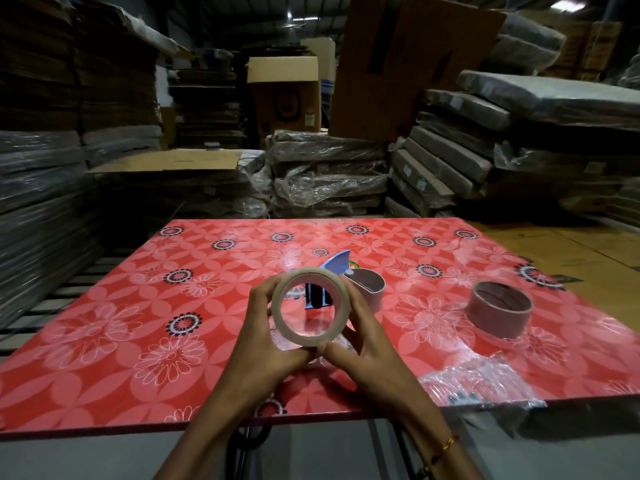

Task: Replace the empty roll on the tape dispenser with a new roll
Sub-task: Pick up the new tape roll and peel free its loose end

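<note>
Head view, looking forward and down. Both hands hold a roll of clear tape (310, 306) upright above the near middle of a table (104, 306) covered in a red flowered cloth. The roll's open core faces the camera, so that the table and a dark part of the dispenser show through it. The left hand (268, 344) is closed on the roll's left side, fingers curled over the upper left rim and thumb at the lower edge. The right hand (363, 344) is closed on the right side, fingers behind the rim and thumb meeting the left thumb at the bottom of the roll. A thin red and yellow thread band (446, 445) circles the right wrist. Directly behind the held roll lies the tape dispenser (337, 263), of which a blue blade guard and a dark body are visible; the rest is hidden by the roll and hands. An empty brown cardboard core (372, 285) sits at the dispenser's right side; whether it is mounted on the dispenser or merely beside it cannot be told. A second brown roll or core (498, 311) stands flat on the table well to the right, apart from the others. Crumpled clear plastic wrap (481, 382) lies at the table's near right edge. Beyond the table stand stacks of plastic-wrapped flat packs (329, 174) and cardboard boxes (284, 95).
</note>
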